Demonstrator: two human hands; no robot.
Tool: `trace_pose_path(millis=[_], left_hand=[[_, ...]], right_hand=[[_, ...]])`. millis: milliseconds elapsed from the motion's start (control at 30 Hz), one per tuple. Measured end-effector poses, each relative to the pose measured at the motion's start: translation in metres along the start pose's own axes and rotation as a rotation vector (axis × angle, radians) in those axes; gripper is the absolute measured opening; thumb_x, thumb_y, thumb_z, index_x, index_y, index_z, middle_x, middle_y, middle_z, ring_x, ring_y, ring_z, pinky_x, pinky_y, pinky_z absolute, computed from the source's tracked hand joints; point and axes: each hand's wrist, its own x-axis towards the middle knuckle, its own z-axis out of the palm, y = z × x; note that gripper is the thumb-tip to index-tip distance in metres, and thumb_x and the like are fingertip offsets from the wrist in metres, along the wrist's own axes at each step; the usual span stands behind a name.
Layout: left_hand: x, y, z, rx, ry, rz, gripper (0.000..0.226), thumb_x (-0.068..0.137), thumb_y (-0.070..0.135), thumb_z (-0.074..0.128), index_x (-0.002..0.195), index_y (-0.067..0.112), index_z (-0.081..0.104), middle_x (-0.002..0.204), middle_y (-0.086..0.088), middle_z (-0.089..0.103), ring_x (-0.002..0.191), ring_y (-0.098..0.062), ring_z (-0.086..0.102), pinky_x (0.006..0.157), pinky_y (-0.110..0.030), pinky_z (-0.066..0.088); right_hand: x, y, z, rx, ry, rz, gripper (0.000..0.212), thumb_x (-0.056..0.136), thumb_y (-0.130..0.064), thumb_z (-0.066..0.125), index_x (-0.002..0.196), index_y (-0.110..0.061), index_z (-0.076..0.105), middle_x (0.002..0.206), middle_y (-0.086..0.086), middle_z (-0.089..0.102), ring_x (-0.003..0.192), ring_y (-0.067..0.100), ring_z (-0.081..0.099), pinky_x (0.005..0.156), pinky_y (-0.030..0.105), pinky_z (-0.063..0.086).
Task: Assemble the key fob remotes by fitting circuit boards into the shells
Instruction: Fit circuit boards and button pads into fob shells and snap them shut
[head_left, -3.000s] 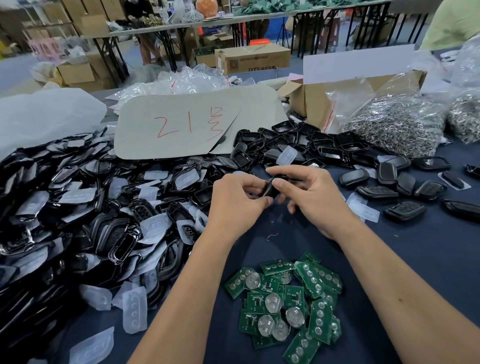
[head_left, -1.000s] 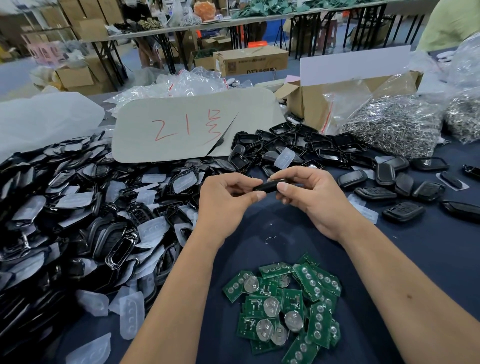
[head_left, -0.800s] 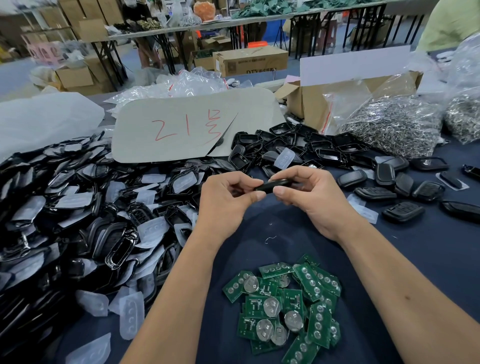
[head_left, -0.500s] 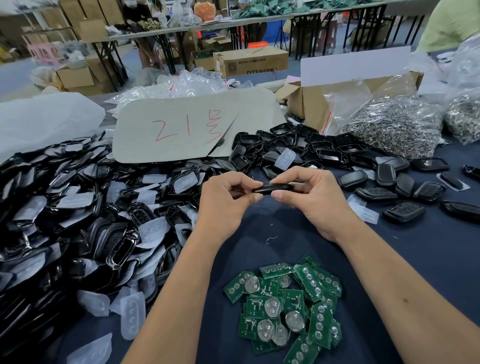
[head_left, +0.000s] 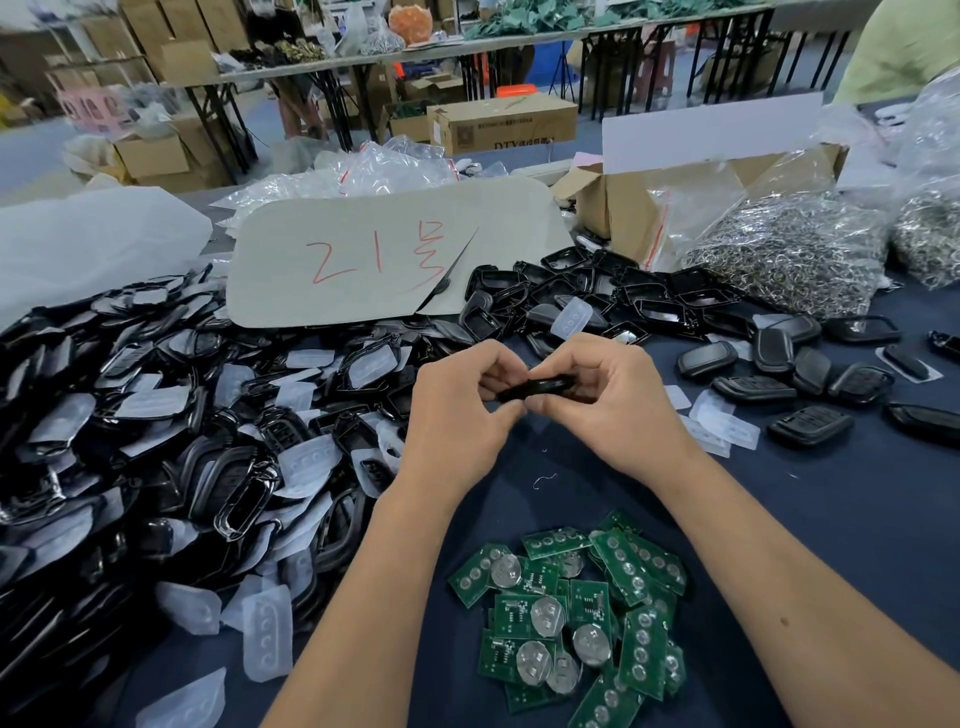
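Observation:
A black key fob shell (head_left: 540, 387) is held edge-on above the dark blue table, between both hands. My left hand (head_left: 457, 415) pinches its left end with thumb and fingertips. My right hand (head_left: 613, 400) grips its right end, fingers curled over the top. The shell's inside is hidden from view. Below the hands lies a pile of green circuit boards (head_left: 576, 618) with round silver coin cells. A large heap of black shells and clear button pads (head_left: 171, 441) fills the left side.
Closed black fobs (head_left: 810, 384) lie in a loose group at the right. More open shells (head_left: 613, 301) sit behind the hands. A grey card with red writing (head_left: 384, 260), a cardboard box (head_left: 639, 208) and bags of metal rings (head_left: 784, 254) stand at the back.
The two hands have drawn closer together around the shell, and the right hand's fingers now curl further over its top. The shell stays at the same spot above the table.

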Motion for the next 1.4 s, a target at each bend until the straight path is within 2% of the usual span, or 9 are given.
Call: trace_pose_path(millis=[200, 367, 467, 600, 667, 733, 933, 1067, 1400], left_hand=[[0.0, -0.002, -0.002, -0.004, -0.01, -0.016, 0.047, 0.072, 0.005, 0.088, 0.097, 0.034, 0.06, 0.076, 0.011, 0.071, 0.072, -0.009, 0.071, 0.074, -0.033, 0.061], [0.0, -0.001, 0.001, 0.04, -0.003, 0.001, 0.048, 0.072, 0.007, 0.087, 0.1, 0.037, 0.062, 0.077, 0.014, 0.069, 0.078, -0.007, 0.069, 0.075, -0.03, 0.059], [0.0, 0.0, 0.0, 0.024, 0.0, 0.016, 0.049, 0.073, 0.003, 0.084, 0.102, 0.036, 0.063, 0.076, 0.012, 0.069, 0.078, -0.006, 0.07, 0.074, -0.023, 0.058], [0.002, 0.002, 0.001, -0.132, 0.045, -0.091, 0.051, 0.07, 0.004, 0.089, 0.105, 0.033, 0.065, 0.072, 0.007, 0.069, 0.069, -0.01, 0.069, 0.071, -0.024, 0.058], [0.003, 0.003, 0.003, -0.31, 0.063, -0.222, 0.052, 0.07, 0.002, 0.092, 0.109, 0.028, 0.068, 0.066, 0.008, 0.065, 0.069, -0.015, 0.069, 0.076, -0.032, 0.062], [0.003, 0.004, 0.005, -0.553, 0.071, -0.346, 0.048, 0.073, -0.004, 0.088, 0.111, 0.018, 0.069, 0.064, 0.005, 0.063, 0.071, -0.018, 0.068, 0.078, -0.039, 0.064], [0.003, 0.01, 0.006, -0.959, 0.023, -0.523, 0.054, 0.056, -0.002, 0.086, 0.105, 0.001, 0.066, 0.091, -0.015, 0.072, 0.085, -0.024, 0.075, 0.074, -0.03, 0.062], [0.002, 0.012, 0.007, -1.029, -0.019, -0.55, 0.055, 0.058, -0.001, 0.084, 0.11, -0.004, 0.064, 0.103, -0.023, 0.062, 0.083, -0.022, 0.075, 0.074, -0.028, 0.061], [-0.002, 0.014, 0.009, -1.0, -0.037, -0.56, 0.068, 0.062, -0.002, 0.08, 0.124, -0.017, 0.055, 0.103, -0.025, 0.062, 0.082, -0.023, 0.074, 0.072, -0.027, 0.061]], right_hand=[[0.001, -0.003, -0.001, -0.047, -0.029, -0.02, 0.015, 0.082, -0.002, 0.085, 0.09, -0.014, 0.08, 0.089, 0.009, 0.07, 0.083, 0.032, 0.068, 0.077, 0.054, 0.055], [0.002, -0.002, 0.002, -0.183, -0.048, -0.085, 0.016, 0.079, -0.002, 0.086, 0.09, -0.013, 0.081, 0.085, 0.001, 0.067, 0.069, 0.018, 0.06, 0.062, 0.029, 0.046], [0.002, -0.001, 0.003, -0.189, -0.023, -0.095, 0.017, 0.079, -0.003, 0.086, 0.09, -0.015, 0.081, 0.086, 0.001, 0.068, 0.067, 0.022, 0.059, 0.06, 0.03, 0.046], [0.002, 0.003, 0.005, 0.033, 0.079, 0.011, 0.026, 0.085, -0.015, 0.083, 0.109, -0.021, 0.075, 0.096, -0.003, 0.072, 0.078, 0.018, 0.07, 0.07, 0.034, 0.059], [0.003, 0.004, 0.005, 0.183, 0.121, 0.098, 0.024, 0.093, -0.021, 0.076, 0.116, -0.021, 0.071, 0.095, 0.0, 0.072, 0.068, 0.015, 0.063, 0.059, 0.027, 0.052], [0.005, 0.006, 0.004, 0.257, 0.132, 0.174, 0.013, 0.101, -0.024, 0.065, 0.111, -0.019, 0.073, 0.086, 0.001, 0.069, 0.06, 0.014, 0.056, 0.051, 0.02, 0.043], [0.005, 0.005, 0.007, 0.218, 0.072, 0.211, 0.048, 0.104, -0.04, 0.058, 0.071, -0.005, 0.057, 0.057, 0.001, 0.042, 0.053, 0.02, 0.038, 0.047, 0.022, 0.03], [0.005, 0.002, 0.006, 0.305, 0.074, 0.235, 0.038, 0.101, -0.033, 0.068, 0.065, -0.022, 0.069, 0.055, 0.0, 0.035, 0.048, 0.015, 0.028, 0.043, 0.021, 0.026], [0.003, 0.001, 0.005, 0.445, 0.068, 0.321, 0.044, 0.1, -0.022, 0.069, 0.056, -0.02, 0.061, 0.052, -0.001, 0.037, 0.042, 0.011, 0.025, 0.042, 0.021, 0.022]])
